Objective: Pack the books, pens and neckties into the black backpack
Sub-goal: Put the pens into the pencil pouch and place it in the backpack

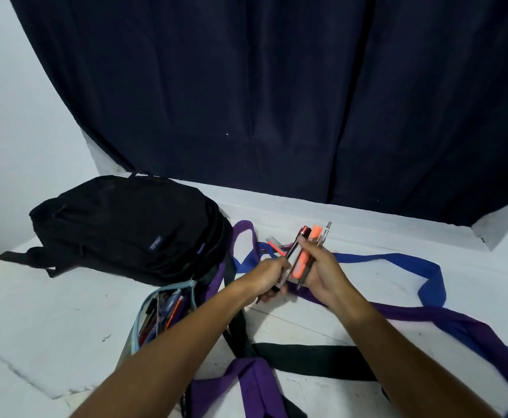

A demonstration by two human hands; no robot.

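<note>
From here I see the black backpack (126, 227) lying flat at the far left of the white counter (35, 321), its far side close to the wall, with bare counter in front of it. Just right of its near corner an open pencil pouch (159, 315) holds more pens, its mouth facing up. My left hand (272, 277) has its fingers curled round the lower end of a bundle of pens (302, 257); my right hand (322, 267) grips the same bundle from the other side, thumb pressed on top. An orange highlighter (307, 254) sits in the middle of that bundle. A few loose pens (276, 245) lie just beyond the hands. Purple necktie (427, 315), blue necktie (397, 260) and black necktie (307, 354) strips sprawl across the counter under and right of my arms, crossing one another. Behind everything hangs a dark curtain (276, 86), with white wall (11, 116) to the left
</note>
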